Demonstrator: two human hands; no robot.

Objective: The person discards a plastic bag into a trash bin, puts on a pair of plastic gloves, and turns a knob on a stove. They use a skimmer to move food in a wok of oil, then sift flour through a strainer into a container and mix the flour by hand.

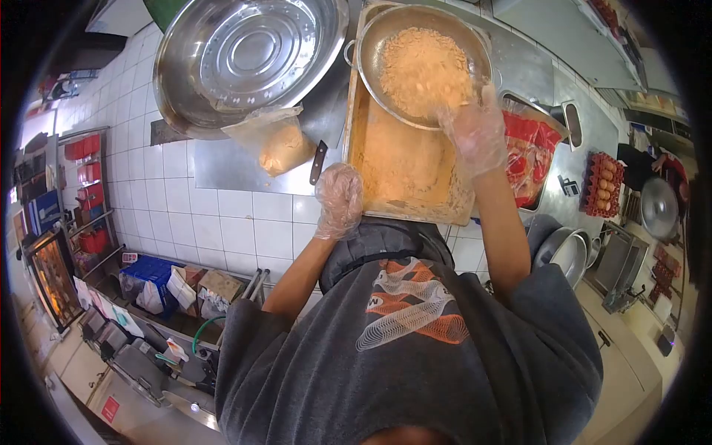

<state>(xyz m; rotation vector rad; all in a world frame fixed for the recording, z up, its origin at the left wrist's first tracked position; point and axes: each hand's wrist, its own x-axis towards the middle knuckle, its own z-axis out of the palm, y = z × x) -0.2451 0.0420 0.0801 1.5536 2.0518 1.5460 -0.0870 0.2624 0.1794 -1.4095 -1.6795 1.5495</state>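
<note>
My right hand (478, 137), in a clear plastic glove, is over the near right rim of a round metal strainer-like bowl (372, 83). Its fingers are smeared by motion, so their grip does not show. Orange-coloured breading crumbs (423, 63) lie heaped inside the bowl. Under it, a rectangular tray (461, 211) carries a layer of the same orange powder (404, 159). My left hand (339, 194), also gloved, is curled closed beside the tray's near left edge; whatever it may hold is hidden. Close to it lies a knife with a dark handle (318, 162).
At upper left stands a large steel basin (256, 55), with a plastic bag of orange powder (285, 148) below it. Right of the tray are a red and clear plastic package (526, 152) and a carton of eggs (604, 185). Metal pans (567, 256) sit lower right.
</note>
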